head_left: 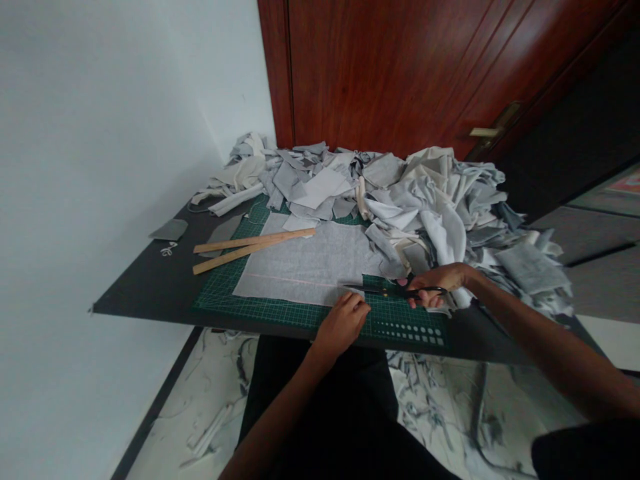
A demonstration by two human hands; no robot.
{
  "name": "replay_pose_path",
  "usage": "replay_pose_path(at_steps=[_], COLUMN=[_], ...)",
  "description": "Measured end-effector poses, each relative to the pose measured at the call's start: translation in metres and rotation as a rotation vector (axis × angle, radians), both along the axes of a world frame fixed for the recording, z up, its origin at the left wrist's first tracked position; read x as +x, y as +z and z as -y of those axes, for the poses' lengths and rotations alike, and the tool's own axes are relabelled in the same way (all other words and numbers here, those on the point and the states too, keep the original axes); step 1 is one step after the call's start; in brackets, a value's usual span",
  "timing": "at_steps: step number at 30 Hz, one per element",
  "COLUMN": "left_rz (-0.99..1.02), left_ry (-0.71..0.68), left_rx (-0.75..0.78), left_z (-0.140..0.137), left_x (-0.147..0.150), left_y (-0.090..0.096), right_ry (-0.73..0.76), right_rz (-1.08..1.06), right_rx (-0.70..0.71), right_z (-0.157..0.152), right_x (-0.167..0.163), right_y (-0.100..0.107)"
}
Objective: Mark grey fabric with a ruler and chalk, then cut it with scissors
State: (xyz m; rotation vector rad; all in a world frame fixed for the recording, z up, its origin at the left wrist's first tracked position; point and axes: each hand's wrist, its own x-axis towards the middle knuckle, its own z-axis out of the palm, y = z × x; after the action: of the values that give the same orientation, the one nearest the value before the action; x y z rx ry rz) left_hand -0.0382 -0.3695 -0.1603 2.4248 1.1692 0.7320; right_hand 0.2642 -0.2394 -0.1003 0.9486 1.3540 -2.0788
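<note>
A light grey piece of cloth (300, 263) lies on a green cutting mat (295, 312), with a faint line running along its lower part. My right hand (436, 283) is closed round the handles of black scissors (380, 291), whose blades point left at the lower right edge of the cloth. Close to the blade tips, my left hand (346, 321) has its fingers curled over that same edge and pinches it. Two wooden rulers (235, 257) lie across the left side of the cloth, meeting in a narrow V.
Heaped grey and white fabric scraps (425, 193) cover the back and right of the dark table (137, 283). A grey scrap (170, 230) lies at the left edge by the white wall. Behind stands a reddish-brown door (380, 73). More scraps litter the floor (200, 400).
</note>
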Motion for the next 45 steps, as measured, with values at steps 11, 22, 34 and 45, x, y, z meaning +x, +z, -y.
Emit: replay_pose_path(at_steps=[11,22,34,45], left_rz=[0.040,0.091,0.088,0.128], left_ry=[-0.007,-0.027,-0.051,-0.060], left_rx=[0.020,0.005,-0.003,-0.024], left_z=[0.001,0.001,0.000,0.000], left_x=[0.000,-0.001,-0.003,-0.003], left_y=[-0.006,-0.009,-0.009,-0.009], right_ry=[-0.017,0.011,-0.116,-0.154], right_rz=[-0.063,-0.022,-0.058,0.045], right_rx=[-0.024,-0.027,0.077,0.208], right_z=[0.003,-0.003,0.003,0.015], right_x=[-0.011,-0.055,-0.042,-0.046], right_y=[-0.007,0.003,-0.016,-0.016])
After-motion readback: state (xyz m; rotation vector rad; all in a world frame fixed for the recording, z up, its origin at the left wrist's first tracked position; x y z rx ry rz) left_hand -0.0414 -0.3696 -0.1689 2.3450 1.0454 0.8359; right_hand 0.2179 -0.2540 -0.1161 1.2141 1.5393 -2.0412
